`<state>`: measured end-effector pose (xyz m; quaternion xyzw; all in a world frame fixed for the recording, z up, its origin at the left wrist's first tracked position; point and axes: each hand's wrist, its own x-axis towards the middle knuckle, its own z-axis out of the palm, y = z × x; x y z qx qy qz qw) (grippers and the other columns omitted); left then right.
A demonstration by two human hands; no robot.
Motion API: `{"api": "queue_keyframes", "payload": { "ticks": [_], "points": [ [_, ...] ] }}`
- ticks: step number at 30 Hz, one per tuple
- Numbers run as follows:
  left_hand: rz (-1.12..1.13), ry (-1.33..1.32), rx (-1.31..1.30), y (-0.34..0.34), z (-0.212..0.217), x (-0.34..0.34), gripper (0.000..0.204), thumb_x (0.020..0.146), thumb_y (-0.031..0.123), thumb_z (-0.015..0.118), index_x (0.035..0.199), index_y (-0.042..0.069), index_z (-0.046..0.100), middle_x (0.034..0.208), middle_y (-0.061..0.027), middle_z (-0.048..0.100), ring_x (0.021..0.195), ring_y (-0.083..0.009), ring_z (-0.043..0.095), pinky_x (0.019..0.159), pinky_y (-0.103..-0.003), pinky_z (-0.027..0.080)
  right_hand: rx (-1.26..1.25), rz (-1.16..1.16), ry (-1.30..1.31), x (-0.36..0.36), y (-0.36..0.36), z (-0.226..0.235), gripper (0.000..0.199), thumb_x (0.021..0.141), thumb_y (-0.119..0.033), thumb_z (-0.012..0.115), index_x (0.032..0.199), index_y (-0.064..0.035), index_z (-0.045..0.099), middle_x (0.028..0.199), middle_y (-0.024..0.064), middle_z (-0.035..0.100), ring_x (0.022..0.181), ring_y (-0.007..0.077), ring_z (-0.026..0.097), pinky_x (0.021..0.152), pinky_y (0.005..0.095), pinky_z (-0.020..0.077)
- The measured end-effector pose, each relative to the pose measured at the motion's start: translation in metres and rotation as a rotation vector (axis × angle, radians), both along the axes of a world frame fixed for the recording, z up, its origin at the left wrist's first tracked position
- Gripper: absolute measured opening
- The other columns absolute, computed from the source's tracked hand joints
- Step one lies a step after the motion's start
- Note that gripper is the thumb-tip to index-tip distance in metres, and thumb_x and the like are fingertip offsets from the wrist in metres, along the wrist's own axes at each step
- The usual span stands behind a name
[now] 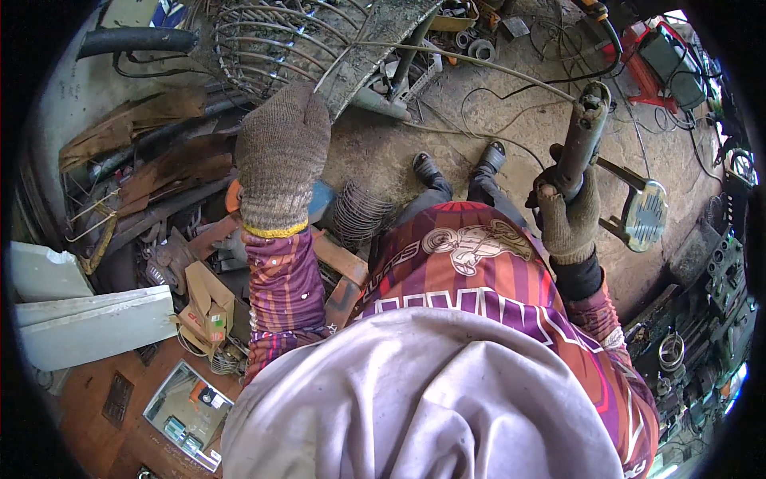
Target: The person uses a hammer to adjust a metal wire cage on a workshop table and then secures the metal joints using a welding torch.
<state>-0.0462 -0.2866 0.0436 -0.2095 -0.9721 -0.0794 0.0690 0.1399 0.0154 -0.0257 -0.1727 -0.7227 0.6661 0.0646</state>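
My left hand (pixel 281 156), in a grey knit glove, is closed on a thin metal rod at the edge of a round wire guard (pixel 271 44) that leans against a dirty metal plate (pixel 381 44). My right hand (pixel 568 214), also gloved, grips the dark handle of a welding electrode holder (pixel 582 132) held upright, its cable running off to the upper left. My feet in black shoes (pixel 459 164) stand on the concrete floor between the two hands.
Rusty scrap bars and pipes (pixel 152 172) pile up at the left. A coil spring (pixel 357 211) lies near my legs. A metal stand with a round grille (pixel 645 214) sits at the right, a red machine (pixel 650 60) behind it. White boards (pixel 88 323) lie lower left.
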Motion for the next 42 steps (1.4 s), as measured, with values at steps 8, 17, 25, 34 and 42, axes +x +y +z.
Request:
{"api": "queue_keyframes", "payload": {
  "ticks": [8, 17, 25, 34, 42],
  "points": [
    [0.008, -0.034, -0.045, -0.001, 0.0, 0.0, 0.021, 0.093, 0.022, 0.059, 0.08, 0.006, 0.063, 0.077, -0.0192, 0.066, 0.072, -0.0401, 0.066, 0.064, -0.049, 0.053, 0.005, 0.022, -0.038, 0.0, 0.002, 0.004, 0.066, 0.091, -0.03, 0.072, 0.138, 0.0061, 0.043, 0.089, 0.0037, 0.061, 0.07, 0.0092, 0.056, 0.062, 0.0246, 0.0471],
    [-0.269, 0.2, -0.34, -0.018, -0.009, -0.001, 0.012, 0.084, 0.015, 0.067, 0.09, 0.005, 0.069, 0.086, -0.0154, 0.07, 0.075, -0.0326, 0.067, 0.063, -0.041, 0.054, 0.039, 0.15, -0.063, -0.001, 0.012, -0.004, 0.055, 0.094, -0.024, 0.068, 0.136, 0.0007, 0.043, 0.092, 0.0032, 0.06, 0.078, 0.0115, 0.062, 0.068, 0.0287, 0.0538],
    [-0.236, 0.292, -0.273, -0.023, -0.001, 0.009, 0.014, 0.089, 0.02, 0.063, 0.088, 0.008, 0.069, 0.084, -0.0123, 0.069, 0.072, -0.0318, 0.066, 0.064, -0.042, 0.055, -0.693, 0.133, -0.314, -0.023, 0.005, 0.055, 0.057, 0.097, -0.036, 0.06, 0.14, -0.0016, 0.044, 0.105, 0.0101, 0.061, 0.088, 0.017, 0.064, 0.074, 0.033, 0.0568],
    [0.086, -0.085, -0.097, 0.001, 0.01, 0.008, 0.025, 0.095, 0.028, 0.058, 0.09, 0.006, 0.069, 0.083, -0.0195, 0.068, 0.076, -0.0392, 0.067, 0.067, -0.045, 0.052, -0.106, -0.021, 0.07, 0.007, -0.004, 0.008, 0.052, 0.097, -0.02, 0.06, 0.137, 0.0081, 0.042, 0.085, 0.0059, 0.062, 0.069, 0.0114, 0.059, 0.061, 0.0258, 0.048],
    [-0.033, 0.024, -0.053, -0.005, 0.002, 0.002, 0.021, 0.092, 0.023, 0.06, 0.079, 0.008, 0.063, 0.074, -0.0171, 0.065, 0.07, -0.0383, 0.067, 0.063, -0.047, 0.055, -0.073, -0.027, -0.025, 0.007, -0.009, 0.007, 0.064, 0.095, -0.034, 0.065, 0.138, 0.0078, 0.041, 0.085, 0.0063, 0.061, 0.066, 0.0133, 0.061, 0.058, 0.0262, 0.05]
  ]
}}
